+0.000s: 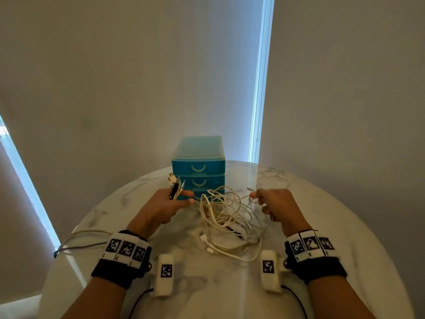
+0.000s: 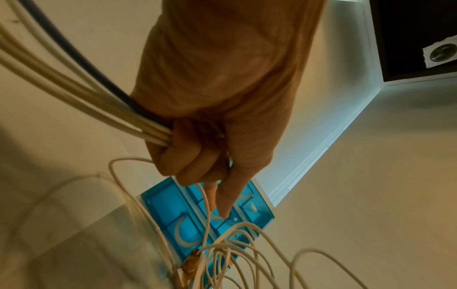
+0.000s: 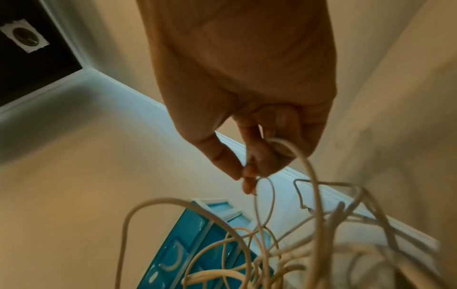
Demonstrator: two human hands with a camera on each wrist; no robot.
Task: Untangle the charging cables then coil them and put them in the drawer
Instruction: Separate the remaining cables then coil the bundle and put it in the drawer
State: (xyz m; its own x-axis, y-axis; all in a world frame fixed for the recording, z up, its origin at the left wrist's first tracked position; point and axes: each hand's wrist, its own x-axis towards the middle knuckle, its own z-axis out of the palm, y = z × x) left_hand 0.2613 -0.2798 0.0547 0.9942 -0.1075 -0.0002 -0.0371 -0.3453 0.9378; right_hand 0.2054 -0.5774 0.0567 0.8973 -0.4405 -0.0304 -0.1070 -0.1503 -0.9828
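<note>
Mid-frame, the left hand [image 1: 165,207] grips a bundle of cable ends [image 1: 176,188]; the right hand [image 1: 277,207] pinches one strand, seemingly near its plug, above the tangle [image 1: 226,221] before the drawers [image 1: 198,168].

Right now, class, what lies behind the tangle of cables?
A blue drawer unit stands behind the cables, its upper two drawers shut. Loops cover the bottom drawer front; no drawer's contents show.

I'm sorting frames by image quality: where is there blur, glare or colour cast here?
Head view: bright window strips glare, round marble table reflects them, edges bend. Left wrist view: warm cast, white cable loops blurred, left hand fairly sharp. Right wrist view: tangled cables motion-blurred.
</note>
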